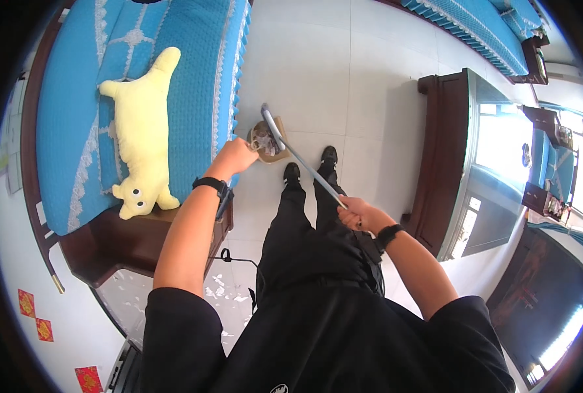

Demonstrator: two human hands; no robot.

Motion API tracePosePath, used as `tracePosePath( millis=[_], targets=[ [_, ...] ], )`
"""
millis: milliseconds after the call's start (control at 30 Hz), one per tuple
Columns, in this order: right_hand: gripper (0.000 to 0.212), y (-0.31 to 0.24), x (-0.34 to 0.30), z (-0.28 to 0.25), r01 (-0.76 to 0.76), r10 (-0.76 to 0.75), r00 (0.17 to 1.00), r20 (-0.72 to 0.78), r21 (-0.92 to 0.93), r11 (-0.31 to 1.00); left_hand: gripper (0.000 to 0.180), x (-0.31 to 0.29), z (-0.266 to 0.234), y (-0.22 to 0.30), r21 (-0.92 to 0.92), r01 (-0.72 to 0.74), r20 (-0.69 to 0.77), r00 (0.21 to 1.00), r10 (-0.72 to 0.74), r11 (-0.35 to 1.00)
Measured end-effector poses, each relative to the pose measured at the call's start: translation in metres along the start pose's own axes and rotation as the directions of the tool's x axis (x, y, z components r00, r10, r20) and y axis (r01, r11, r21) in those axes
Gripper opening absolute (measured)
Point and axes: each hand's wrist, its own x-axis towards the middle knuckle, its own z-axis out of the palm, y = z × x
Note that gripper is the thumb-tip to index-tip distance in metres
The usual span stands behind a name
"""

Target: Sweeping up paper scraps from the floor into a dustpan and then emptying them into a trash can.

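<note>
My right hand (pixel 359 215) is closed round the pale, thin pole of a broom (pixel 312 171). Its narrow grey head slants over the far edge of a tan dustpan (pixel 279 155). Crumpled greyish litter (pixel 265 140) lies in the dustpan. My left hand (pixel 237 156) is closed at the near left of the dustpan, on what looks like its upright handle, mostly hidden by the fingers. Both wrists wear black bands. The dustpan is just ahead of my black shoes (pixel 292 173).
On my left stands a wooden sofa (pixel 95 245) with blue covers and a yellow plush animal (pixel 144 131). White scraps (pixel 222 295) are scattered on the tiles near my left side. A glass-topped dark wooden table (pixel 442 157) stands right. Another blue-covered seat (pixel 468 29) is far right.
</note>
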Motion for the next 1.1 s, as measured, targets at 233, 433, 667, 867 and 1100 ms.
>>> tracePosePath(
  millis=[233, 433, 667, 867, 1100],
  targets=[
    [0.047, 0.009, -0.063, -0.016, 0.085, -0.452, 0.804, -0.387, -0.678, 0.730, 0.034, -0.007, -0.004, -0.071, -0.105, 0.116, 0.054, 0.992, -0.110, 0.988],
    [0.062, -0.054, -0.092, -0.085, -0.114, -0.743, 0.501, -0.443, -0.885, 0.451, 0.036, -0.009, 0.023, 0.023, -0.060, 0.070, -0.061, 0.995, -0.073, 0.996],
    [0.040, -0.081, -0.082, -0.136, 0.030, -0.427, 0.757, -0.495, -0.626, 0.779, 0.036, -0.059, 0.078, -0.028, -0.112, 0.084, -0.155, 0.983, -0.101, 0.990],
    [0.040, -0.106, -0.174, -0.179, -0.108, -0.329, 0.774, -0.541, -0.624, 0.774, 0.026, -0.177, 0.173, -0.024, -0.556, 0.265, -0.203, 0.876, -0.438, 0.788],
    [0.035, -0.142, -0.198, -0.244, -0.158, -0.428, 0.816, -0.389, -0.862, 0.482, 0.010, -0.330, 0.312, 0.025, -0.918, 0.301, -0.022, 0.612, -0.790, 0.258]
  ],
)
